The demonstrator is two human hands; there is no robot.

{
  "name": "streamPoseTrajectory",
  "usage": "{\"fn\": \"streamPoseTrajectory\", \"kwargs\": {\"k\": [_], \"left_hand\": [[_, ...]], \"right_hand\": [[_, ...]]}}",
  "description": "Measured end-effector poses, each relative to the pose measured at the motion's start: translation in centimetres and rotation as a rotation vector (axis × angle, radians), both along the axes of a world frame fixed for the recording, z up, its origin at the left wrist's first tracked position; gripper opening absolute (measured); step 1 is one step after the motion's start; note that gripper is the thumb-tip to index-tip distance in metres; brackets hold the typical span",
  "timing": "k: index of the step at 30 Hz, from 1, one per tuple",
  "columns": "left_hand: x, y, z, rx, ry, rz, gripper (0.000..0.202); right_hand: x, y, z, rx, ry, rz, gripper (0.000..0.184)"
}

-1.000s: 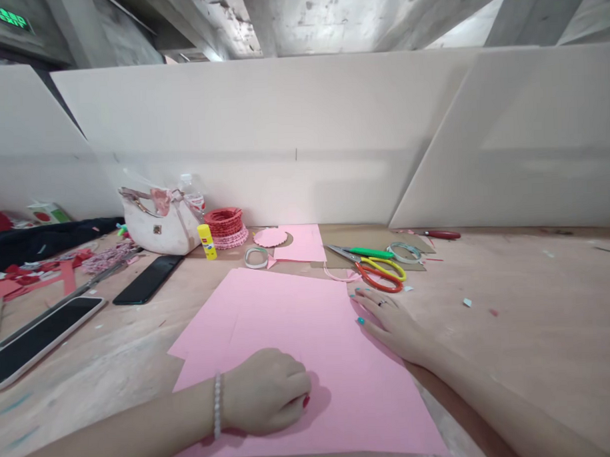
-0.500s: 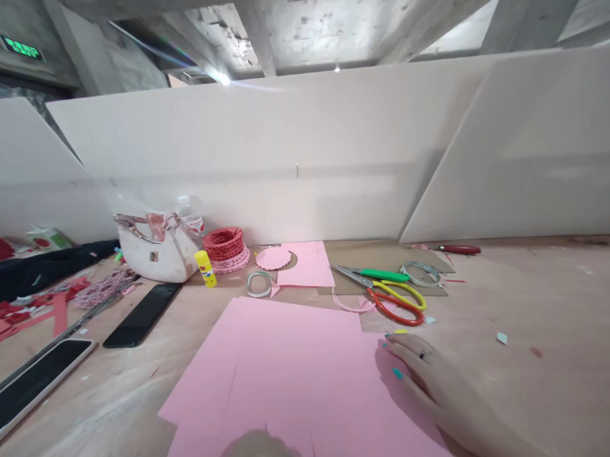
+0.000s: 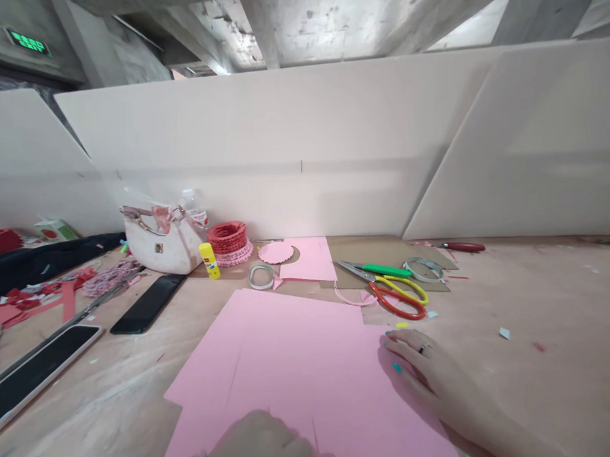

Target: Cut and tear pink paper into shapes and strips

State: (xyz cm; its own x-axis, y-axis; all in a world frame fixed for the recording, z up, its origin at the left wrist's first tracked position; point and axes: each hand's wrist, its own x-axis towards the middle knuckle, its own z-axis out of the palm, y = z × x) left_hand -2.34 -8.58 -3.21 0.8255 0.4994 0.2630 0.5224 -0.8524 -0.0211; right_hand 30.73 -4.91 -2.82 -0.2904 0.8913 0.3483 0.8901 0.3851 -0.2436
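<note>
- Knuckles nearest us belong to our left hand [image 3: 262, 443], curled low over the paper; the bottom edge crops it, so we cannot tell whether its fingers pinch something or merely press together.
- Beneath it lie the pink sheets [image 3: 290, 362], flat in front of us, overlapping, their corners out of line. Short marks show on them; we cannot tell whether they are creases, cuts or drawn lines.
- Our right hand [image 3: 424, 364] lies over the sheets' right edge, palm down, thumb spread from the other fingers, grasping nothing we can see.
- We judge the step in hand to be steadying and working the paper; the next move would call for keeping it flat and bringing those edges into line.
- Farther off, scissors [image 3: 373, 279] lie beside a green-handled tool [image 3: 386, 271]; we cannot make out its blade.
- Beyond, a scalloped pink disc [image 3: 276, 253] sits beside a smaller pink sheet [image 3: 309, 258]; a darker round patch between them is hard to read.
- At the back, a handbag [image 3: 160, 243] partly hides a bottle [image 3: 195, 210].
</note>
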Motion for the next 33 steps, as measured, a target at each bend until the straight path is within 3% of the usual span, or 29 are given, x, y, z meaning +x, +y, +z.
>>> {"fn": "streamPoseTrajectory", "kwargs": {"k": [5, 8, 12, 19, 24, 28, 33], "left_hand": [[1.0, -0.2, 3.4, -0.142, 0.185, -0.001, 0.007], [1.1, -0.3, 4.3, -0.172, 0.205, 0.034, 0.009], [1.1, -0.3, 4.3, -0.154, 0.228, 0.029, 0.012], [0.8, 0.4, 4.8, -0.124, 0.253, 0.045, 0.016], [0.5, 0.5, 4.7, -0.121, 0.233, 0.055, 0.009], [0.3, 0.5, 4.3, -0.117, 0.163, 0.08, 0.014], [0.4, 0.8, 4.3, -0.133, 0.063, 0.0, 0.016]], "right_hand": [[-0.4, 0.0, 1.5, -0.065, -0.097, 0.056, 0.039], [-1.0, -0.1, 2.8, -0.121, -0.154, 0.094, 0.049], [-1.7, 0.3, 3.6, -0.164, -0.19, 0.128, 0.051], [-1.3, 1.7, 1.9, -0.128, -0.229, 0.124, 0.05], [-1.1, 1.8, 3.4, -0.094, -0.339, 0.16, 0.045], [-0.1, 1.9, 4.1, -0.133, -0.331, 0.141, 0.048], [2.3, 2.4, 3.7, -0.195, -0.29, 0.12, 0.052]]}}
